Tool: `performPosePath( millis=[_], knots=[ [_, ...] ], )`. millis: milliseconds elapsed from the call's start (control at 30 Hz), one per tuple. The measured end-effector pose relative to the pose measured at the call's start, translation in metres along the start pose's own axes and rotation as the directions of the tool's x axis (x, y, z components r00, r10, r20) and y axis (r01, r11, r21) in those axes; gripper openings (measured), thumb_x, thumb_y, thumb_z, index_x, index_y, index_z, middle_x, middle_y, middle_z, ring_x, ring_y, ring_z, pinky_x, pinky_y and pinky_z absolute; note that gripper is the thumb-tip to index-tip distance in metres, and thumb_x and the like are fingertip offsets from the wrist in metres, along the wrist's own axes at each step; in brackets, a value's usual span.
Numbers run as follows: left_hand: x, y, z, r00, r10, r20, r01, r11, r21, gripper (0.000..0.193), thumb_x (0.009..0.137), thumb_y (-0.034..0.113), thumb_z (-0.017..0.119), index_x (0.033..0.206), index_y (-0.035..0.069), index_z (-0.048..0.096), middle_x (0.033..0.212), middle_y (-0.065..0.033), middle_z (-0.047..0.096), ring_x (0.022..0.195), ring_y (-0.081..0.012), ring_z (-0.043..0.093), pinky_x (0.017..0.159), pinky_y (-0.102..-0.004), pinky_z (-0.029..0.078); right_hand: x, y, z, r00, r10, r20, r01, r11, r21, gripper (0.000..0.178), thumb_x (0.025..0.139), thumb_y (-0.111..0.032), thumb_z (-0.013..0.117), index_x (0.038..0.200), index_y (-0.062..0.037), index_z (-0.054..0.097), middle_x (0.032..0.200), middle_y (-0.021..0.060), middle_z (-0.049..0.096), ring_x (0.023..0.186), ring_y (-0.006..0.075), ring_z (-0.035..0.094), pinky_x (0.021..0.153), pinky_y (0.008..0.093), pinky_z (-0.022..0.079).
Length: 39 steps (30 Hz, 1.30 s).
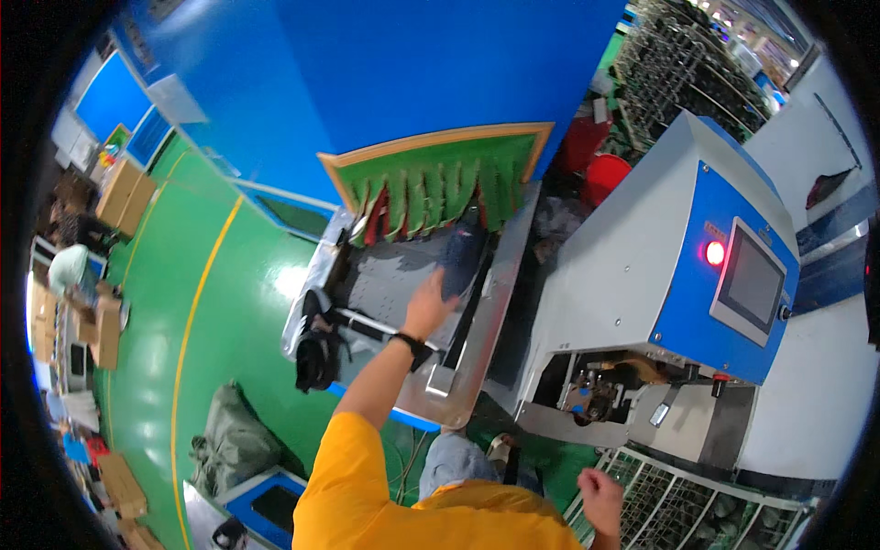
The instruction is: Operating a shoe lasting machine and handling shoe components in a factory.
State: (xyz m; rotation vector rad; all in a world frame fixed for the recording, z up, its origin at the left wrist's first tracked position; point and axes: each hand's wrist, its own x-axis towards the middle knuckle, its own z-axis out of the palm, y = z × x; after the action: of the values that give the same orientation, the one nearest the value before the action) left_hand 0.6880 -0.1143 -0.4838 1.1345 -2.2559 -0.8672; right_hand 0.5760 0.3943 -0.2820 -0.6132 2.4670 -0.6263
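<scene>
My left hand point(429, 306), a black band on its wrist, reaches over the grey perforated bed point(385, 281) of a conveyor-like machine. Its thumb stands apart from its fingers, and nothing shows in its grasp. Just beyond the fingertips lies a dark blue piece point(465, 249), partly under a slit green curtain point(431, 197); its kind is unclear, and I cannot tell whether the hand touches it. My right hand point(600, 501) hangs low at my right side, fingers curled, with nothing visible in it. Black shoe-like pieces point(316, 353) sit at the bed's left edge.
Right of the bed stands a blue and white machine point(632, 266) with a screen point(750, 282) and a lit red button point(715, 253). Below it is a wire rack point(678, 500). A grey sack point(234, 431) lies on the green floor; a person point(73, 272) works far left.
</scene>
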Motion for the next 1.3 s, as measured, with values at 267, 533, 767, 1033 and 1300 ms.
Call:
performPosePath(
  millis=[267, 533, 767, 1033, 1300],
  knots=[
    [0.127, 0.003, 0.102, 0.927, -0.274, -0.255, 0.280, 0.960, -0.011, 0.082, 0.060, 0.033, 0.093, 0.122, -0.001, 0.053, 0.123, -0.0255, 0.062, 0.114, -0.0420, 0.059, 0.097, -0.0467, 0.049, -0.086, 0.022, 0.017, 0.968, 0.221, 0.117, -0.188, 0.952, -0.240, 0.031, 0.099, -0.024, 0.058, 0.123, -0.0065, 0.068, 0.101, 0.0167, 0.072, 0.079, 0.0320, 0.069, 0.069, 0.0431, 0.054],
    [0.078, 0.006, 0.006, 0.896, -0.425, 0.128, 0.435, 0.784, -0.442, 0.056, 0.066, 0.018, 0.087, 0.111, -0.004, 0.063, 0.096, -0.0105, 0.072, 0.087, -0.0200, 0.068, 0.081, -0.0332, 0.053, -0.047, 0.015, 0.026, 0.938, 0.229, 0.262, -0.131, 0.930, -0.343, 0.028, 0.100, -0.018, 0.055, 0.122, -0.0107, 0.068, 0.095, 0.0178, 0.071, 0.076, 0.0251, 0.066, 0.067, 0.0412, 0.051],
    [-0.102, 0.120, -0.105, 0.849, -0.227, 0.478, 0.522, 0.219, -0.824, 0.056, 0.077, 0.016, 0.082, 0.124, -0.003, 0.058, 0.112, -0.0076, 0.069, 0.099, -0.0182, 0.067, 0.092, -0.0328, 0.053, 0.053, -0.096, 0.036, 0.861, -0.477, 0.176, 0.075, 0.461, 0.884, 0.123, 0.082, -0.040, 0.083, 0.161, -0.0141, -0.008, 0.150, 0.0199, 0.043, 0.131, 0.0297, 0.052, 0.108, 0.0437, 0.041],
    [-0.190, 0.219, -0.135, 0.904, 0.086, 0.420, 0.331, 0.482, -0.811, 0.069, 0.099, 0.049, 0.060, 0.141, -0.003, 0.045, 0.124, -0.0138, 0.064, 0.117, -0.0217, 0.062, 0.097, -0.0371, 0.050, 0.073, -0.159, -0.039, 0.725, -0.463, 0.511, -0.636, -0.164, 0.754, 0.062, 0.080, -0.016, 0.063, 0.138, 0.0039, 0.053, 0.132, 0.0237, 0.062, 0.115, 0.0359, 0.065, 0.097, 0.0456, 0.057],
    [-0.211, 0.270, -0.088, 0.703, 0.032, 0.710, 0.638, 0.412, -0.650, 0.025, 0.097, 0.026, 0.070, 0.104, 0.003, 0.061, 0.083, 0.0000, 0.062, 0.072, -0.0089, 0.059, 0.064, -0.0249, 0.048, 0.011, -0.082, -0.050, 0.791, -0.375, 0.484, -0.590, -0.256, 0.766, 0.069, 0.090, -0.036, 0.055, 0.145, 0.0037, 0.043, 0.136, 0.0235, 0.059, 0.119, 0.0366, 0.062, 0.106, 0.0464, 0.050]
  ],
)
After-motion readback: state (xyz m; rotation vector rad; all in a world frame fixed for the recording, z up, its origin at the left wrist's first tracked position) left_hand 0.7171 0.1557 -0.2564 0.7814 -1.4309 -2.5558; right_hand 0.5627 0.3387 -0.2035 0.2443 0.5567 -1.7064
